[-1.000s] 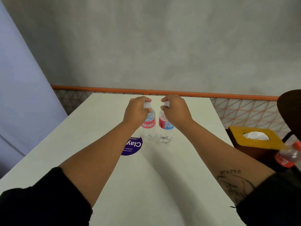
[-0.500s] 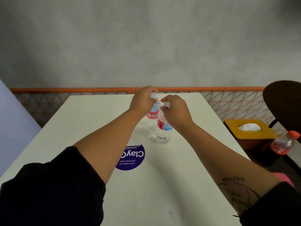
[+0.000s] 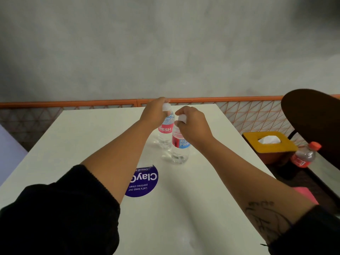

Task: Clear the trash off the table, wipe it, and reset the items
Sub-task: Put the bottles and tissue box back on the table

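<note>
gripping the white caps, the left hand (image 3: 153, 112) held the far bottle (image 3: 166, 132) and the right hand (image 3: 193, 124) the near bottle (image 3: 180, 148), both upright on the table (image 3: 88, 129).

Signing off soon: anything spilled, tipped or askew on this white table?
Nothing stands out. The left hand grips the far clear plastic bottle, the right hand the near clear plastic bottle; both stand upright, no spill visible.

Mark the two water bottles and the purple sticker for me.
far water bottle (image 3: 165, 128), head view, pink label.
near water bottle (image 3: 181, 143), head view, pink-and-blue label.
purple sticker (image 3: 145, 182), head view, middle of its face.
</note>
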